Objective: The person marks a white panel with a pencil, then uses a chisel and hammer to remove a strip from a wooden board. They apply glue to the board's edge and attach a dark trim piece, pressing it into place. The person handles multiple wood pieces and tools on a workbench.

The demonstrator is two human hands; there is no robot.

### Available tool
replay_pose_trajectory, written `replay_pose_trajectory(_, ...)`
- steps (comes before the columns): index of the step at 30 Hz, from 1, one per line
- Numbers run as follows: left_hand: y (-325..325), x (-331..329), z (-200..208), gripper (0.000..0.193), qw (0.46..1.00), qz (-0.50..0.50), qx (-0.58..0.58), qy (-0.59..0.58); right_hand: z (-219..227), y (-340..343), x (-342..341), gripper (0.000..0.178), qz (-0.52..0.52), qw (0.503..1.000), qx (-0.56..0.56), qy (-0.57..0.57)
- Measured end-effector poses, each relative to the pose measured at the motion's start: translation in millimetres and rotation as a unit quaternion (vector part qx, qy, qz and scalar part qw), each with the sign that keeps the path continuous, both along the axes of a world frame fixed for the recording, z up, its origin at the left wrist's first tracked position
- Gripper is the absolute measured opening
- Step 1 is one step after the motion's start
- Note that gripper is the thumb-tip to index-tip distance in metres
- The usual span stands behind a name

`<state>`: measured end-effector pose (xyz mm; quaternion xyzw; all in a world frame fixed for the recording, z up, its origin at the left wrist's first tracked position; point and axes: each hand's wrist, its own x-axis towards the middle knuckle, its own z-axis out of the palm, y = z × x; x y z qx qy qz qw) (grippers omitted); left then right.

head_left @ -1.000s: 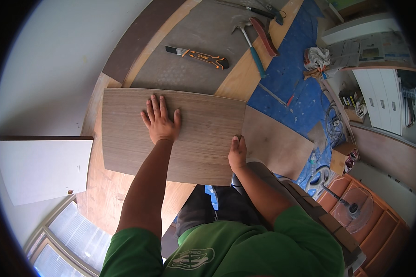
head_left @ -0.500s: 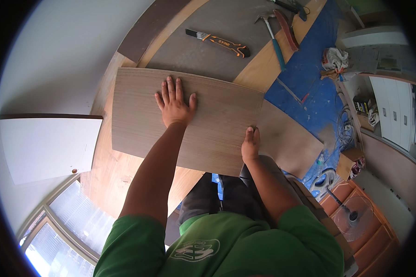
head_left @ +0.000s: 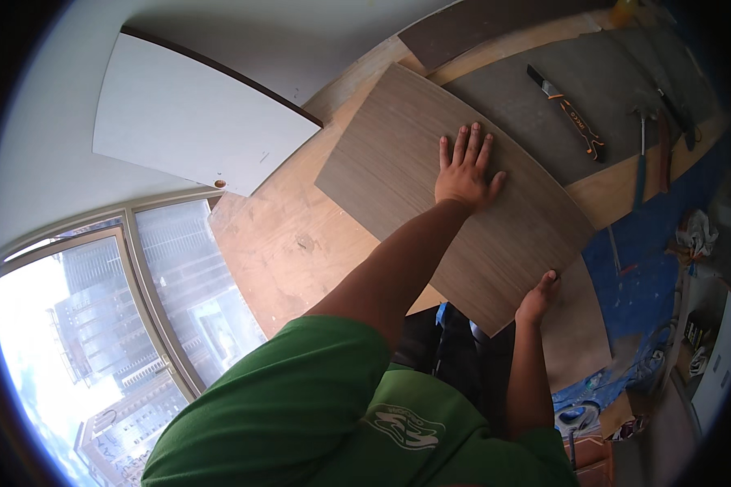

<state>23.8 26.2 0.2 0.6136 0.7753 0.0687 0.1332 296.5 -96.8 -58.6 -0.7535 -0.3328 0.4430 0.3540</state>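
A wood-grain board (head_left: 398, 154) lies at a slant across a pale plywood worktop (head_left: 276, 243). My left hand (head_left: 463, 178) rests flat on its upper face, fingers spread. At the board's near right corner, my right hand (head_left: 536, 299) grips the edge with the thumb on top; its other fingers are hidden beneath. Beyond the board, a black-and-orange hand tool (head_left: 573, 120), like a utility knife, lies on a dark grey panel (head_left: 512, 93). To its right is a claw hammer (head_left: 640, 166) with a teal handle, beside a reddish-brown curved strip (head_left: 665, 154).
A white panel (head_left: 195, 114) with a small round hole leans by the wall at the left. Below it is a window (head_left: 65, 325). Another brown sheet (head_left: 577, 333) lies under the board's right side. Blue sheeting (head_left: 625, 292) covers the floor at the right, with a crumpled bag (head_left: 694, 235).
My view has turned left, so the board, tools and worktop appear shifted right and tilted. Both hands keep about the same places on the board.
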Motion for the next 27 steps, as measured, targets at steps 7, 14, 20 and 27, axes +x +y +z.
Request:
replay_pose_trajectory(7,1.5,1.5,0.7,0.080,1.000,0.000,-0.011,0.012,4.4,0.3,2.2,0.071,0.002,1.000,0.009,0.012)
replay_pose_trajectory(14,2.1,0.2,1.5,0.080,1.000,-0.004,-0.024,0.017,-0.4,1.7,-0.1,0.070,0.017,0.999,0.040,-0.034)
replay_pose_trajectory(20,2.0,-0.1,-13.0,0.079,0.998,-0.010,-0.003,0.056,4.0,0.3,-1.8,0.068,0.008,0.999,0.048,-0.011)
replay_pose_trajectory(27,-7.2,1.5,-18.1,0.079,0.996,-0.016,0.021,0.091,27.8,-5.2,5.2,0.053,-0.015,0.996,-0.002,0.088)
